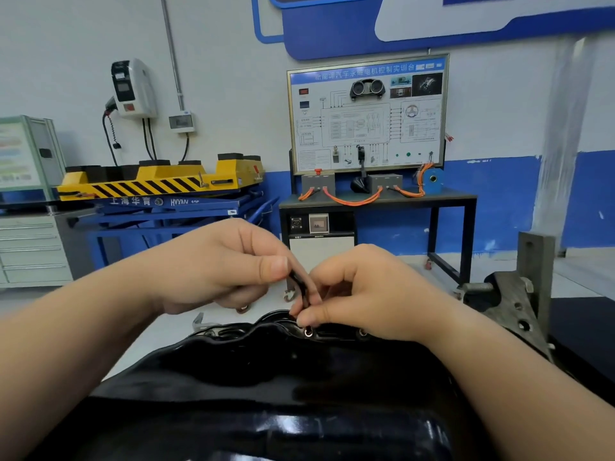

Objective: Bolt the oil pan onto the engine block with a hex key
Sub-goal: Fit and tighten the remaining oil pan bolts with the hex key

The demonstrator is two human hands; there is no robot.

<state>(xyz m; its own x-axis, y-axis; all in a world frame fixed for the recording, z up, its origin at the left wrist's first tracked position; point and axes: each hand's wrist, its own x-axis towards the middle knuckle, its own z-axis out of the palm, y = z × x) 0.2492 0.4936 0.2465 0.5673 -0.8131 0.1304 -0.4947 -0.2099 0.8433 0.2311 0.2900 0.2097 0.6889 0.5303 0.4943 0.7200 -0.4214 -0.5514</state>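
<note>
Oil pan (266, 377) fills the foreground, its near edge cut off. At its far flange our left hand (216, 264) pinches the hex key (299, 284); our right hand (362, 294) pinches its lower end, hiding the tip.

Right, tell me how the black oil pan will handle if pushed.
Likely stiff: the oil pan looks like moulded metal. Its glossy finish probably makes it slippery. Being broad, it seems unlikely to tip.

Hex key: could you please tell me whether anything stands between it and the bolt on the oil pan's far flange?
Nothing visible does. The right hand pinches the hex key just above the bolt, hiding its tip.
</note>
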